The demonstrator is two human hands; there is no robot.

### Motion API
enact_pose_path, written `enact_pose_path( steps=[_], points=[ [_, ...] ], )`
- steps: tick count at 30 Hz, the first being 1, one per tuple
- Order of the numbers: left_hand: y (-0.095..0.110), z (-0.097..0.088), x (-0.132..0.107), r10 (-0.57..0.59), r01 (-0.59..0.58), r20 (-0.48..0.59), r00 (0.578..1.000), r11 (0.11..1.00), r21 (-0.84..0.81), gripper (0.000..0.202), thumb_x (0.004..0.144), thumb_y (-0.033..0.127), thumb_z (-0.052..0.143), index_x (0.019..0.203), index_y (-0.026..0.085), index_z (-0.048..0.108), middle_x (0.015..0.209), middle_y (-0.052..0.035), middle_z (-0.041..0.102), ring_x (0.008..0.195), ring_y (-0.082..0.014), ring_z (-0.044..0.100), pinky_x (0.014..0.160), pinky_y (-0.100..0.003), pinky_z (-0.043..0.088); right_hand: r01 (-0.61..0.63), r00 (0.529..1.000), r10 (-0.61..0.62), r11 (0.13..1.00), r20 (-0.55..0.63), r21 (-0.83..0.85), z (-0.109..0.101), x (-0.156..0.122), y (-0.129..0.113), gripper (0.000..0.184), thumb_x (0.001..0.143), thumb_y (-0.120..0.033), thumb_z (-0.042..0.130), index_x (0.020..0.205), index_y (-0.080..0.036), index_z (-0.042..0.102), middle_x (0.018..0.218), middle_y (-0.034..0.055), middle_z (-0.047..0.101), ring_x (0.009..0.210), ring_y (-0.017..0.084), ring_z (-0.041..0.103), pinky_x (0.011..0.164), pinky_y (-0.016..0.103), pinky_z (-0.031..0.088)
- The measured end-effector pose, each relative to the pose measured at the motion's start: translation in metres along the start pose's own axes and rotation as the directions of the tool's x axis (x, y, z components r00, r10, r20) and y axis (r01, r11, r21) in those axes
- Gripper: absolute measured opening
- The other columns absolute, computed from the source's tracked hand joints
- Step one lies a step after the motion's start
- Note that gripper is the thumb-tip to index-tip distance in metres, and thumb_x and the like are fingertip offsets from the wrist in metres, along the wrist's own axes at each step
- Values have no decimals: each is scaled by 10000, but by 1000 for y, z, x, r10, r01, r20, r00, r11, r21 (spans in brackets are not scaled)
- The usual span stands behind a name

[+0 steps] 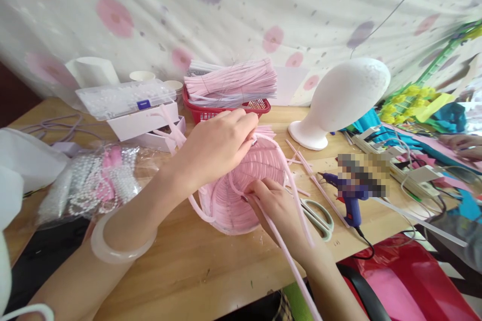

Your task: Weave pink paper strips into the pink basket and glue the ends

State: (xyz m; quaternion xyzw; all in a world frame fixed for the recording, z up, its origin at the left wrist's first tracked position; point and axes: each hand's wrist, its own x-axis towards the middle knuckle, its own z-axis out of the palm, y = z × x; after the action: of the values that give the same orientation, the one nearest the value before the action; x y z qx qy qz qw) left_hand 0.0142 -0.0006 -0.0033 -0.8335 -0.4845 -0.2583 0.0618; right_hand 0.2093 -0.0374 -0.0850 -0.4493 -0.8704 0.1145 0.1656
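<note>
A pink bowl-shaped piece [241, 223] made of ribbed strips lies on the table with its hollow side showing. My left hand [222, 145] comes over it from the left, fingers bent down and closed on its far rim. Inside the hollow, my right hand [273, 205] pinches a long pink pipe cleaner [284, 251], whose tail runs down past my right wrist. Other loose pink ends stick out around the rim. Part of the piece is hidden behind both hands. Scissors [320, 218] with pale green handles lie just right of my right hand.
A red basket [194, 113] holds bundled pink pipe cleaners [231, 80]. Right of it stands a white foam head [346, 100]. A blue glue gun [352, 205], with a cord, and power strips [395, 170] are at right. Bagged pearl beads [101, 180] lie left. Another person's hand [465, 145] is far right.
</note>
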Motion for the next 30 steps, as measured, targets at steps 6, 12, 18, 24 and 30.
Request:
enact_pose_path(
  steps=[6, 12, 18, 24, 30],
  points=[
    [0, 0, 0, -4, 4, 12, 1000, 1000, -2, 122, 964, 218, 453, 945, 163, 560, 960, -48, 623, 893, -195, 599, 613, -297, 384, -11, 1000, 11, 1000, 14, -5, -6, 11, -11, 139, 937, -175, 550, 844, -179, 654, 760, 38, 637, 693, 184, 601, 606, 267, 389],
    [0, -1, 1, -6, 6, 18, 1000, 1000, -8, 135, 969, 217, 445, 952, 161, 567, 960, -45, 620, 900, -198, 603, 608, -305, 372, 0, 999, 4, 995, -39, 95, -5, 17, -11, 139, 892, -108, 607, 854, -197, 705, 823, 30, 690, 751, 172, 631, 653, 261, 430],
    [0, -1, 1, -14, 14, 16, 1000, 1000, -19, 149, 973, 223, 441, 944, 164, 575, 953, -48, 625, 896, -193, 607, 569, -297, 337, -79, 997, 80, 990, 1, 113, -4, 23, -13, 126, 874, -115, 636, 781, -181, 689, 720, 22, 706, 687, 178, 639, 627, 268, 420],
    [-1, 1, 0, -1, 1, -3, 1000, 1000, -14, 149, 975, 223, 441, 963, 168, 579, 949, -46, 627, 884, -189, 607, 565, -298, 337, -91, 996, 91, 991, 8, 100, -3, 26, -12, 109, 869, -174, 660, 765, -186, 689, 666, 21, 691, 612, 173, 618, 564, 260, 399],
    [0, 1, 0, -3, 3, -8, 1000, 1000, 5, 161, 970, 213, 438, 997, 172, 592, 927, -47, 628, 888, -196, 615, 547, -299, 316, -143, 989, 136, 974, 54, 175, -3, 26, -13, 64, 849, -149, 676, 834, -200, 712, 737, 15, 728, 660, 178, 651, 611, 264, 432]
  ],
)
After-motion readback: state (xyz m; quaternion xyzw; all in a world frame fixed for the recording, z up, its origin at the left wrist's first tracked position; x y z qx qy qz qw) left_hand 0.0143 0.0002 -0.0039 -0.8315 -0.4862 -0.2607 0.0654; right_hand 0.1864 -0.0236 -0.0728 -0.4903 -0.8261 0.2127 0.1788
